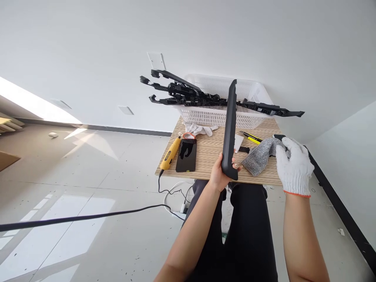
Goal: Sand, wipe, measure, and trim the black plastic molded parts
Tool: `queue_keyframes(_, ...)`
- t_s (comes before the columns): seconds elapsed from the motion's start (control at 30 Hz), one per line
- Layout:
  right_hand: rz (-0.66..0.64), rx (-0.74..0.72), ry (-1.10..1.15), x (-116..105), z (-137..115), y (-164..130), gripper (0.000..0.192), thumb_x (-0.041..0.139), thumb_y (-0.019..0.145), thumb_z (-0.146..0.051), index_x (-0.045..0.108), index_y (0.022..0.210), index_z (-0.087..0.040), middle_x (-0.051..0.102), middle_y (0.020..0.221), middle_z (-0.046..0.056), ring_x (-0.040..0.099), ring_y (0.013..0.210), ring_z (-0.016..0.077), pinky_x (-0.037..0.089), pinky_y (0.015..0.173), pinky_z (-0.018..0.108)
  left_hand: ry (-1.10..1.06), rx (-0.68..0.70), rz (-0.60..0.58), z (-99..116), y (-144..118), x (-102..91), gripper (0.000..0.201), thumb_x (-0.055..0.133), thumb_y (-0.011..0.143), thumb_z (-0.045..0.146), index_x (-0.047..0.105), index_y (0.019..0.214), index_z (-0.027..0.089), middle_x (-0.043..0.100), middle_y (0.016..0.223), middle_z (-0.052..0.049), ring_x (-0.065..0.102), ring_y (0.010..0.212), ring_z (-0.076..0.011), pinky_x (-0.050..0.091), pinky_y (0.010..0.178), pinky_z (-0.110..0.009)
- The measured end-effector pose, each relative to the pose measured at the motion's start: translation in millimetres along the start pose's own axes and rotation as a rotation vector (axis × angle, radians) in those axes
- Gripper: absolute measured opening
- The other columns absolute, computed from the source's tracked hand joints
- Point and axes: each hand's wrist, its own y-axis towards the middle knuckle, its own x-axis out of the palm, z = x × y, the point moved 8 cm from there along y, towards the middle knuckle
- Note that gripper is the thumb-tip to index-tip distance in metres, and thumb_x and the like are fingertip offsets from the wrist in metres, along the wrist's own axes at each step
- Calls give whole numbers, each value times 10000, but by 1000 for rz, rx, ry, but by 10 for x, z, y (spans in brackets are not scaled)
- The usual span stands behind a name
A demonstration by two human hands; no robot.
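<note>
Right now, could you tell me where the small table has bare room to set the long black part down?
The clearest bare strip on the table lies between the phone and the long black part in the left hand. The far edge is crowded by the white basket; the right side holds the grey glove, yellow knife and gloved right hand.

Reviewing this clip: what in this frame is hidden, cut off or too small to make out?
Head view only:
- The left hand fingers are mostly behind the long black strip it grips.
- What the gloved right hand touches under the grey glove is covered.
- The yellow pen is partly hidden by the strip and grey glove.
- The basket contents are screened by its wall and black parts.
- The black cable runs off the left edge.
</note>
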Motion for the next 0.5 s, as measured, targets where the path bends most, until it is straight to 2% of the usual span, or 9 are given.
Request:
queue_keyframes(0.07, -155, 36, -98, 201, 118, 24, 618, 452, 924, -606, 548, 1425, -256, 532, 1439, 174, 562, 1251, 383, 449, 999, 557, -28, -5, 25, 0, 5, -24, 400, 430, 1023, 413, 662, 1234, 165, 612, 793, -9, 572, 612, -104, 557, 914, -421)
queue_keyframes(0.13, -320, 55, -141, 434, 209, 3, 700, 527, 863, -642, 535, 1433, -235, 601, 1337, 195, 616, 1147, 388, 477, 934, 531, -38, -13, 29, -3, 8, -30, 404, 414, 1029, 411, 659, 1232, 162, 620, 795, -9, 570, 599, -99, 561, 924, -433)
queue_keyframes(0.23, -454, 63, -131, 678, 249, -34, 530, 520, 870, -583, 658, 1261, -253, 699, 1183, 137, 651, 1061, 355, 495, 868, 466, -26, -19, 29, -4, 3, -24, 397, 399, 1038, 394, 660, 1210, 150, 624, 777, -10, 583, 590, -101, 577, 889, -419)
queue_keyframes(0.27, -441, 69, -121, 698, 239, -15, 479, 506, 880, -566, 689, 1194, -254, 713, 1158, 126, 650, 1066, 350, 494, 864, 453, -18, -21, 35, -5, 1, -24, 394, 389, 1042, 388, 663, 1192, 147, 619, 757, -9, 595, 595, -105, 586, 854, -395)
queue_keyframes(0.33, -321, 86, -43, 632, 187, 91, 476, 475, 901, -566, 698, 1153, -230, 720, 1130, 130, 657, 1061, 331, 499, 861, 427, -5, -16, 67, 6, -1, -38, 394, 363, 1053, 377, 669, 1136, 143, 588, 695, 2, 595, 565, -96, 590, 729, -308)
queue_keyframes(0.43, -133, 36, 217, 460, 44, 338, 510, 425, 941, -546, 609, 1267, -200, 698, 1195, 123, 677, 1033, 260, 516, 873, 362, 19, 3, 160, 37, -4, -95, 348, 391, 1052, 377, 661, 1055, 158, 525, 630, 42, 499, 435, -47, 510, 514, -190)
queue_keyframes(0.5, -153, -79, 285, 438, -84, 489, 512, 447, 944, -486, 519, 1365, -204, 666, 1282, 115, 670, 1070, 242, 505, 922, 348, 42, 11, 207, 55, -9, -124, 299, 459, 1030, 401, 646, 1031, 167, 517, 637, 56, 452, 393, -27, 472, 446, -164)
